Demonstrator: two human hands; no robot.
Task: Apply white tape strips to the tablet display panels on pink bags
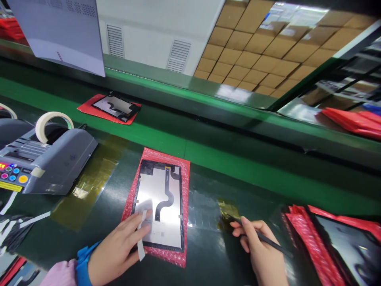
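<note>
A flat display panel (172, 230) with a silvery back, black edges and a curving black ribbon cable (167, 186) lies on a red bubble-wrap bag (186, 174). My left hand (122, 238) reaches over the panel's lower left corner, its fingers holding a short strip of whitish tape (141, 248) that hangs past the panel's edge. To the right of the panel, my right hand (256, 240) grips a pair of black tweezers (268, 240) like a pen. The tweezers' tips point at a patch of yellow see-through tape (228, 208) on the tabletop; whether they touch it I cannot tell.
A grey tape dispenser (68, 159) with a cream tape roll (44, 127) stands at left. Another panel (114, 107) on a red bag lies farther back. More panels (345, 246) in red wrap are at right. A monitor (65, 35) overhangs the back left; cartons (253, 51) are stacked beyond.
</note>
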